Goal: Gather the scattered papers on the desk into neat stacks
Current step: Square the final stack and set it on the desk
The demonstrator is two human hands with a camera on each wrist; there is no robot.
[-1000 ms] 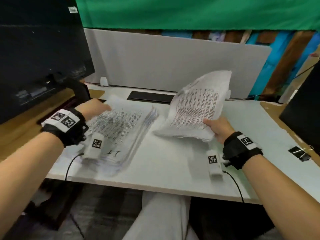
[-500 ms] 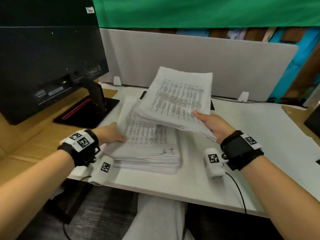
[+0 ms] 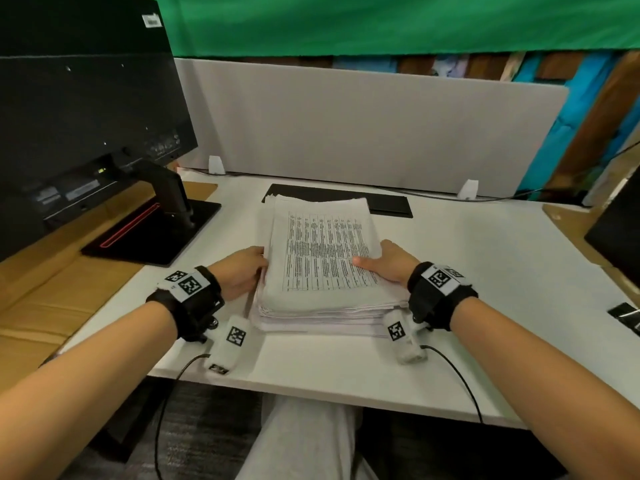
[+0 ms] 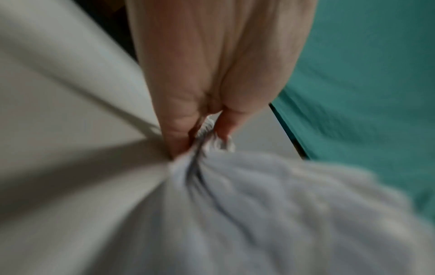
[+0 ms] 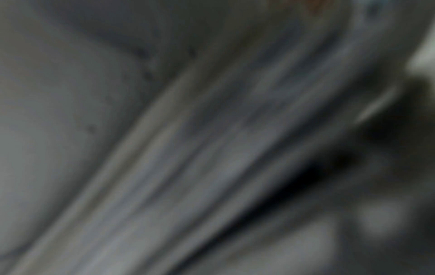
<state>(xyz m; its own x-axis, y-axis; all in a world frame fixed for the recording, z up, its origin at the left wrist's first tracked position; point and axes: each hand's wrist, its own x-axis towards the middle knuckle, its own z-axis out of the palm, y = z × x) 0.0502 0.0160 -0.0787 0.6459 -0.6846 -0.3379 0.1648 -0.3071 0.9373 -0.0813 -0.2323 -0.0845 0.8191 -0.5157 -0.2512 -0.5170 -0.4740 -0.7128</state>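
- Both hands flank one thick stack of papers lying near the middle of the white bench, close to its near edge.
- Left hand sits against the stack's left edge. In the left wrist view its fingertips and thumb pinch into the sheet edges, so it is closed on the paper and not merely resting beside it. This looks like a grip meant to keep that side from sliding while the pile is squared.
- Papers themselves: the upper bundle, printed with a table of text, lies on top of the lower sheets, whose near and left edges still fan out a little. The pile is gathered but not yet flush.
- Right hand holds the right edge, thumb laid flat on the top page and the palm against the side. Its other fingers are hidden, so I cannot tell how far they curl under. The right wrist view is too blurred to help. The thumb probably pins the top sheets against shifting.
- Off to the far left a dark monitor stands on its base, well apart from the stack. A black binder clip lies near the bench's right edge.
- Judging from this, squaring the edges is what remains for this pile.
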